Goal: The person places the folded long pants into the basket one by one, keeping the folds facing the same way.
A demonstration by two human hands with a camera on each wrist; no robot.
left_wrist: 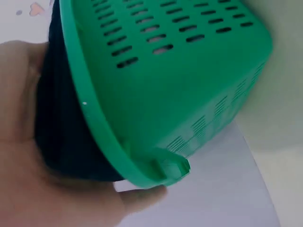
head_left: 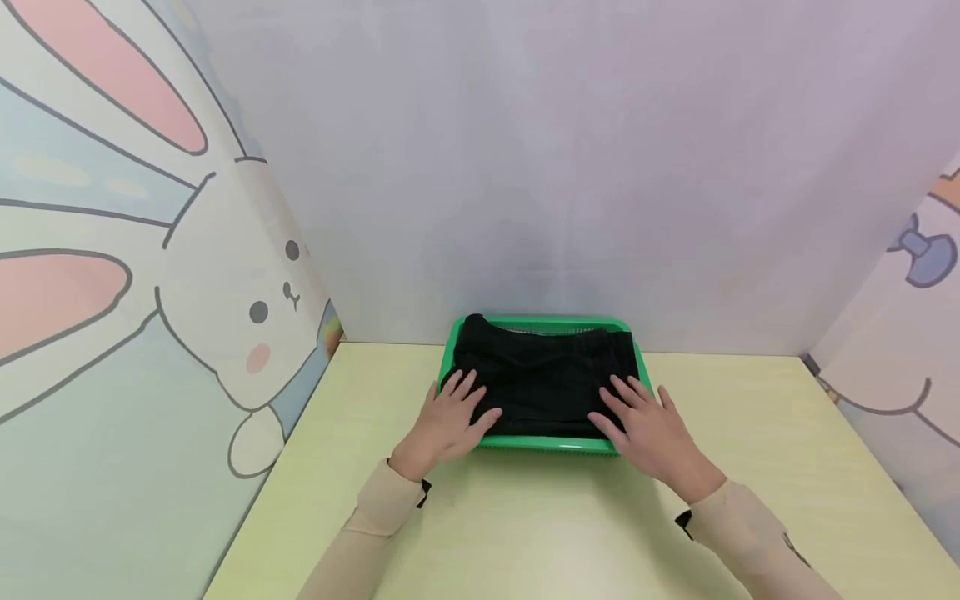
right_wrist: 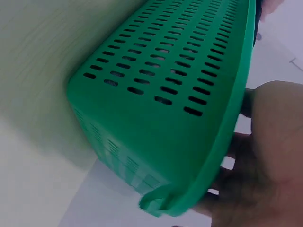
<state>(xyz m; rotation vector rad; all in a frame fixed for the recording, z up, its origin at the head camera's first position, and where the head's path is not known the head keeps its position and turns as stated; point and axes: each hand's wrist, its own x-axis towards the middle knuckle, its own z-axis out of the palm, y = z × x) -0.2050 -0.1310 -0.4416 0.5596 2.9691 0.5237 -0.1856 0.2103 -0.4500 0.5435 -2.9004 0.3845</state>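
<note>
A folded black garment [head_left: 543, 383] with visible seams fills a green plastic basket [head_left: 555, 444] on the table. My left hand [head_left: 447, 419] lies over the basket's left side, its fingers spread on the cloth. Across from it, my right hand [head_left: 651, 427] reaches over the right side with its fingers fanned out on the garment. In the left wrist view the dark cloth [left_wrist: 61, 127] bulges above the rim beside my palm, and one fingertip is at the basket's corner. The right wrist view has the slotted basket wall [right_wrist: 156, 90] next to my right hand [right_wrist: 274, 175], which partly hides the cloth.
The pale yellow table [head_left: 540, 533] extends around the basket to both sides and in front. Right behind the basket rises a plain light wall [head_left: 555, 167]. A panel with a cartoon rabbit [head_left: 225, 333] borders the left, and another printed panel [head_left: 922, 350] borders the right.
</note>
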